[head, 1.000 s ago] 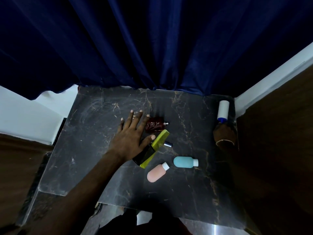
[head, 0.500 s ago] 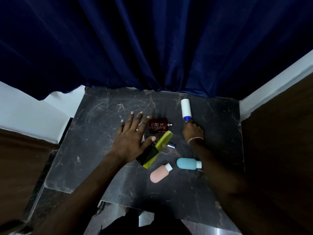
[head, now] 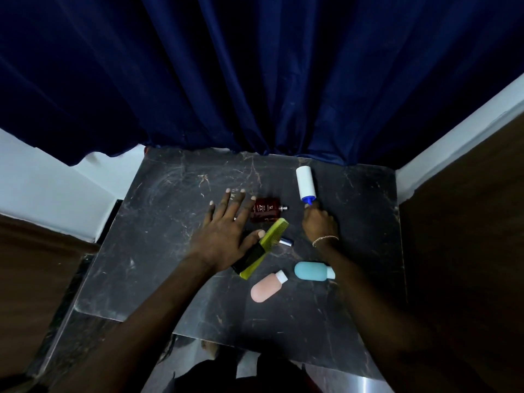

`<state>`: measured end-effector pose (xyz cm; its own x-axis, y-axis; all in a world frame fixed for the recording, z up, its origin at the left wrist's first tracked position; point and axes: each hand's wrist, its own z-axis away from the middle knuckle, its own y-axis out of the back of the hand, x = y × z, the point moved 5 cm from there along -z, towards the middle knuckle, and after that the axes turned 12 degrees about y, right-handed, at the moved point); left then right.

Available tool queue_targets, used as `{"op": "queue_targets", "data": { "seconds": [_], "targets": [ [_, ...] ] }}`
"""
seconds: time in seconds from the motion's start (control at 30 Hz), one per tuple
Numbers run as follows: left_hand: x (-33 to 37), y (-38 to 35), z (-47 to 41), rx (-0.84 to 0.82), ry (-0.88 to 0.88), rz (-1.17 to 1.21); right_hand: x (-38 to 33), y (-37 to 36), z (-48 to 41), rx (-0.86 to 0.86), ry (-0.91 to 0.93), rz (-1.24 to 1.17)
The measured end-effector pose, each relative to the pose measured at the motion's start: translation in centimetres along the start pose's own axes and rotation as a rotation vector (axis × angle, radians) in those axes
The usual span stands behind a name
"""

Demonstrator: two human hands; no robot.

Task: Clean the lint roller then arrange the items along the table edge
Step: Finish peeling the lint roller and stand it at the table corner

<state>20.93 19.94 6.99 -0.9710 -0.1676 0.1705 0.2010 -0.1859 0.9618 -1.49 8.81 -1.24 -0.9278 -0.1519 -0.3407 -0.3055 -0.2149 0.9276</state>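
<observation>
- Where the dark marble table (head: 158, 251) meets the blue curtain (head: 255, 80), the lint roller (head: 304, 182) stands out: white roll toward the curtain, blue handle clenched in the right hand (head: 320, 226).
- Left hand (head: 226, 236): flat on the table, fingers spread, grasping nothing; thumb touches the green comb (head: 265, 246).
- Dark red perfume bottle (head: 266, 212): on its side, just beside the left fingertips.
- Pink bottle (head: 266, 287) and teal bottle (head: 312, 270): lying near each other, nearer the person.
- Small silver-blue cap (head: 285, 241): beside the comb.
</observation>
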Motion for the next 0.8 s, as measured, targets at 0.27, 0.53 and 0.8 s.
{"op": "queue_targets", "data": {
  "seconds": [0.27,0.53,0.8],
  "targets": [
    [2.7,0.9,-0.9,0.022,-0.151,0.004,-0.8,2.1,3.0,0.117,0.023,-0.09],
    [2.8,1.0,-1.8,-0.003,-0.281,0.034,-3.3,6.1,6.6,0.119,0.047,-0.283],
    [4.2,1.9,-3.7,0.092,-0.384,0.158,-6.8,11.7,10.4,0.108,0.158,-0.298]
  ]
}}
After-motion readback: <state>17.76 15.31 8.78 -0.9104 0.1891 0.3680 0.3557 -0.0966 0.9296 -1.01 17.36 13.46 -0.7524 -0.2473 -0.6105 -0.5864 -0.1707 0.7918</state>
